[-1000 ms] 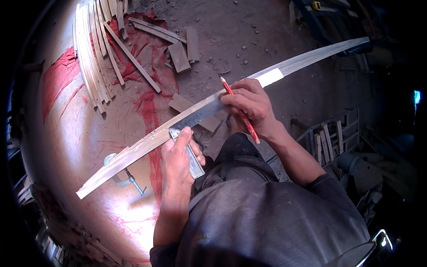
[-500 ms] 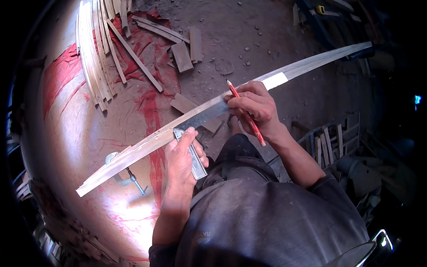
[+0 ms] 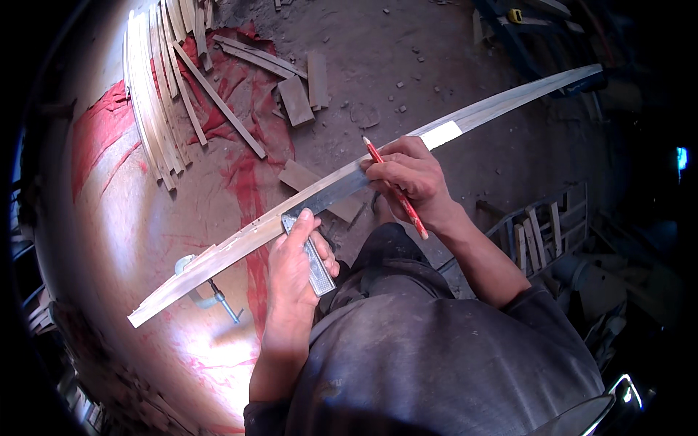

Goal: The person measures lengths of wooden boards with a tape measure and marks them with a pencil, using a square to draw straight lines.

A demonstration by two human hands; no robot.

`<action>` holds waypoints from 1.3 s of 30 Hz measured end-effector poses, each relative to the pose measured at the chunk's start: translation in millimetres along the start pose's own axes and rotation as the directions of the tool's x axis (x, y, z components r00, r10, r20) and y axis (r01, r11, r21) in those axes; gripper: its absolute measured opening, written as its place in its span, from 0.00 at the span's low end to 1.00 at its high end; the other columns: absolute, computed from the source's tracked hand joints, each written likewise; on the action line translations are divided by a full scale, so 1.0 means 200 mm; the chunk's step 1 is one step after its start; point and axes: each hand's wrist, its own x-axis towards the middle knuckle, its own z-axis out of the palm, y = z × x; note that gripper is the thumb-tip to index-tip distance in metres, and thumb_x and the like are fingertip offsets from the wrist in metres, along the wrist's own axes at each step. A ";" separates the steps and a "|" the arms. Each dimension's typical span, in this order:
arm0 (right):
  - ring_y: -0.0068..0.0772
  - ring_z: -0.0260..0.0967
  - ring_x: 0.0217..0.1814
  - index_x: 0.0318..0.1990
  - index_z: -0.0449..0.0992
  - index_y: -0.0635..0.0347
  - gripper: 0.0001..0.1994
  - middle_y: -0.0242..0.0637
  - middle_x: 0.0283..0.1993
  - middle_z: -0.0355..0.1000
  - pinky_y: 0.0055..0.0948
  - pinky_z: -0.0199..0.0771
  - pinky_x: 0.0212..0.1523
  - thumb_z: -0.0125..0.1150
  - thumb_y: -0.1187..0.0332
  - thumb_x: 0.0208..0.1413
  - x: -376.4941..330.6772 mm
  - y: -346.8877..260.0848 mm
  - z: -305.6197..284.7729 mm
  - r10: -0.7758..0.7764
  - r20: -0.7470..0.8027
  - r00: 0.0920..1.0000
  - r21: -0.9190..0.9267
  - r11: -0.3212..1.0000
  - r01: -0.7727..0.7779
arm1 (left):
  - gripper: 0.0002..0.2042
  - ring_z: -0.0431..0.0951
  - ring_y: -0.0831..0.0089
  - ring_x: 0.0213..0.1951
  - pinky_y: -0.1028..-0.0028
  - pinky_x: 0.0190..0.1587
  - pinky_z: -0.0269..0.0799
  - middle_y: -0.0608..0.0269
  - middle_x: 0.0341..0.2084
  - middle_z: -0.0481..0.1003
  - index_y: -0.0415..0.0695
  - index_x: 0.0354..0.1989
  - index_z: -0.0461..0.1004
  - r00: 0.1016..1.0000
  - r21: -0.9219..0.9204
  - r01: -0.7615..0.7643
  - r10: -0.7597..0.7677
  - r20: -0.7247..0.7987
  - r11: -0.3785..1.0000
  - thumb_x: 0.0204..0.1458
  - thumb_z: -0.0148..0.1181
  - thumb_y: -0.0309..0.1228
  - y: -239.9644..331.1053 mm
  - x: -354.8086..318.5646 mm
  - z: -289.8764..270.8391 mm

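Note:
A long pale wooden board (image 3: 243, 238) runs slantwise across the view, from lower left to upper right. My left hand (image 3: 291, 256) is closed round the metal handle of a try square (image 3: 321, 275), whose dark blade lies along the board. Between the fingers of my right hand (image 3: 416, 176) is a red pencil (image 3: 408, 206), its sharpened end pointing up and left past the board's far edge. Those same fingers rest at the far part of the blade and the board. What the fingertips underneath touch is hidden.
A C-clamp (image 3: 218, 296) grips the board near its left end. Long wood strips (image 3: 145, 94) lie on red cloth (image 3: 243, 160) at far left, near short offcuts (image 3: 296, 102). A blue metal frame (image 3: 502, 33) stands at far right, a slatted rack (image 3: 542, 229) lower right.
My right hand and the pencil have shifted slightly left, and the pencil is tilted a little differently. The left hand still grips the square. The whole view has moved slightly.

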 end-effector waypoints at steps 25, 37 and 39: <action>0.35 0.68 0.31 0.38 0.68 0.61 0.12 0.40 0.32 0.67 0.32 0.70 0.36 0.64 0.84 0.50 -0.59 -0.61 0.14 0.667 -0.009 0.745 0.482 0.656 -0.581 | 0.18 0.82 0.52 0.39 0.61 0.45 0.76 0.48 0.37 0.81 0.38 0.52 0.82 0.493 0.687 -0.576 0.481 0.725 -0.443 0.56 0.70 0.35 0.35 0.18 -0.06; 0.39 0.72 0.31 0.38 0.74 0.63 0.06 0.42 0.31 0.71 0.35 0.73 0.36 0.65 0.78 0.54 -0.64 -0.65 0.14 0.669 0.019 0.743 0.446 0.660 -0.605 | 0.18 0.81 0.56 0.35 0.64 0.41 0.74 0.51 0.32 0.81 0.39 0.46 0.85 0.475 0.696 -0.623 0.534 0.700 -0.358 0.55 0.73 0.40 0.30 0.31 -0.09; 0.41 0.73 0.33 0.39 0.75 0.63 0.06 0.42 0.31 0.72 0.37 0.74 0.38 0.65 0.75 0.56 -0.63 -0.63 0.10 0.661 -0.048 0.749 0.406 0.698 -0.590 | 0.18 0.81 0.56 0.35 0.63 0.40 0.75 0.51 0.32 0.81 0.40 0.46 0.85 0.459 0.684 -0.625 0.532 0.711 -0.375 0.55 0.73 0.41 0.30 0.31 -0.08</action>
